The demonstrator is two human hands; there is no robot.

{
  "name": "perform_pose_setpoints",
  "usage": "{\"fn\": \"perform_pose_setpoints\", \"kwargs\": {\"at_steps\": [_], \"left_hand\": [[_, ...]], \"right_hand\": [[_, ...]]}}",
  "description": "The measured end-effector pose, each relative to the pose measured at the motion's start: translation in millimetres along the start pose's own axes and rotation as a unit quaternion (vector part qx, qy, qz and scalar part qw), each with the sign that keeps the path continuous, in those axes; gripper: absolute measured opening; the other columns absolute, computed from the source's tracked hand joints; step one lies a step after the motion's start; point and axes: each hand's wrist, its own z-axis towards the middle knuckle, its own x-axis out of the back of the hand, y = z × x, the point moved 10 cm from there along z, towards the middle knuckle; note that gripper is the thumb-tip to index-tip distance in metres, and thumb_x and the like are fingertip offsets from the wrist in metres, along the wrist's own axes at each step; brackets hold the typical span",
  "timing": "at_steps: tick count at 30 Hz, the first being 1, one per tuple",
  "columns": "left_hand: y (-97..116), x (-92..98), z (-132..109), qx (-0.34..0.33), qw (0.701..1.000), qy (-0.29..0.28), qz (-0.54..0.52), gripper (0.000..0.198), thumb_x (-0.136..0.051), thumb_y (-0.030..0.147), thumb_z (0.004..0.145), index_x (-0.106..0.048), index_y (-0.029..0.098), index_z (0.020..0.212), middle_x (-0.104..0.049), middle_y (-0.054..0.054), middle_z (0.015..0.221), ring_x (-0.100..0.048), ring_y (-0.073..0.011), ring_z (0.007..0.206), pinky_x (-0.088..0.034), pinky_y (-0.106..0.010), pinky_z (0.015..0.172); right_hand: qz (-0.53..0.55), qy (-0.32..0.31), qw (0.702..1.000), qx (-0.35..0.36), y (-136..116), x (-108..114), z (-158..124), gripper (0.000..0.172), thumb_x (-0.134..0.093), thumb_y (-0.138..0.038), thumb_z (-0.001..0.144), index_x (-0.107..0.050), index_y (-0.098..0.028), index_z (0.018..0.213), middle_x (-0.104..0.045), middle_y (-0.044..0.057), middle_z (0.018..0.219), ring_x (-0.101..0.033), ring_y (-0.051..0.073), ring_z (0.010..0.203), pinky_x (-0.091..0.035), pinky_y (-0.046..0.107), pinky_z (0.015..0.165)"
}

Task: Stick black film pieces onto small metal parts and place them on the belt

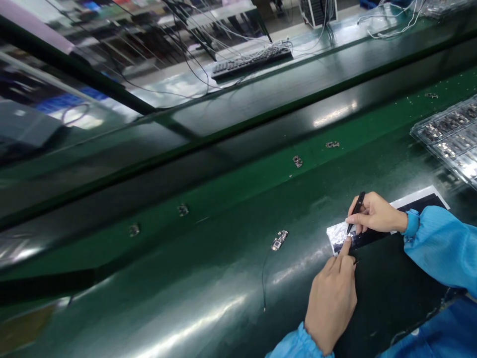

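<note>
Though aslant, black tool (359, 204), long axis steep, tip down-left.

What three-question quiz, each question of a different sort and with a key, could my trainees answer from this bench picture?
1. Multiple choice: what does the right hand hold over the black-and-white sheet?
A) a keyboard
B) a slim black tool
C) a white cable

2. True or false: the plastic tray of small parts lies to the left of both hands in the picture.

3. Fill in the blank with left or right: in the picture, the circuit board nearest the left hand lies to the ____ of that hand.

Key: 1 B; 2 false; 3 left.
</note>
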Motion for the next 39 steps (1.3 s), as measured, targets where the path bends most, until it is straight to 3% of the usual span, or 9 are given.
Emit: {"fn": "perform_pose_setpoints", "kwargs": {"at_steps": [24, 28, 31, 34, 37, 39], "left_hand": [[0.6, -1.6, -3.0, -0.006, 1.000, -0.003, 0.013, 0.017, -0.039, 0.006, 0.084, -0.051, 0.018, 0.081, -0.052, -0.015, 0.129, -0.064, -0.0202, 0.081, -0.056, -0.037, 0.070], [-0.3, -1.6, -2.9, 0.003, 1.000, -0.004, -0.015, 0.018, -0.038, 0.008, 0.085, -0.052, 0.018, 0.080, -0.051, -0.015, 0.130, -0.064, -0.0203, 0.086, -0.055, -0.037, 0.073], [-7.1, 2.7, -4.4, 0.030, 0.995, -0.005, -0.092, 0.018, -0.038, 0.013, 0.087, -0.055, 0.018, 0.084, -0.055, -0.015, 0.126, -0.063, -0.0216, 0.089, -0.053, -0.038, 0.076], [-31.4, 6.8, -8.1, 0.119, 0.958, 0.009, -0.260, 0.017, -0.044, 0.024, 0.088, -0.060, 0.018, 0.091, -0.068, -0.011, 0.095, -0.064, -0.0190, 0.077, -0.054, -0.032, 0.069], [-68.5, 3.5, -15.9, 0.263, 0.858, 0.070, -0.436, 0.024, -0.051, 0.036, 0.085, -0.062, 0.015, 0.089, -0.060, -0.001, 0.057, -0.056, -0.0127, 0.051, -0.049, -0.024, 0.052], [-80.4, -5.2, -16.6, 0.317, 0.785, 0.096, -0.524, 0.029, -0.057, 0.039, 0.080, -0.062, 0.012, 0.089, -0.057, 0.001, 0.053, -0.052, -0.0102, 0.047, -0.047, -0.022, 0.049]], "right_hand": [[-0.006, -0.010, 1.000, 0.006, -3.0, -2.3, 0.3, 0.031, -0.074, -0.034, 0.063, -0.054, -0.012, 0.070, -0.056, -0.003, 0.049, -0.059, 0.010, 0.043, -0.044, 0.016, 0.039], [-0.003, -0.001, 1.000, 0.006, -5.7, -1.8, -0.1, 0.032, -0.074, -0.037, 0.063, -0.054, -0.012, 0.068, -0.055, -0.003, 0.045, -0.058, 0.010, 0.040, -0.044, 0.017, 0.038], [0.015, 0.019, 1.000, -0.001, -5.0, 2.5, 1.0, 0.033, -0.074, -0.039, 0.063, -0.054, -0.013, 0.067, -0.056, -0.003, 0.042, -0.057, 0.011, 0.039, -0.044, 0.017, 0.037], [0.069, 0.057, 0.996, -0.004, -2.7, 11.7, 3.7, 0.036, -0.074, -0.042, 0.062, -0.053, -0.013, 0.068, -0.059, -0.001, 0.044, -0.058, 0.011, 0.038, -0.046, 0.018, 0.037], [0.145, 0.103, 0.984, 0.007, -0.4, 22.9, 5.7, 0.041, -0.074, -0.045, 0.060, -0.051, -0.013, 0.070, -0.064, 0.003, 0.055, -0.061, 0.013, 0.040, -0.049, 0.020, 0.037], [0.171, 0.113, 0.979, 0.014, 0.5, 25.3, 5.6, 0.042, -0.075, -0.045, 0.059, -0.050, -0.013, 0.070, -0.066, 0.004, 0.059, -0.062, 0.014, 0.041, -0.049, 0.021, 0.035]]}}
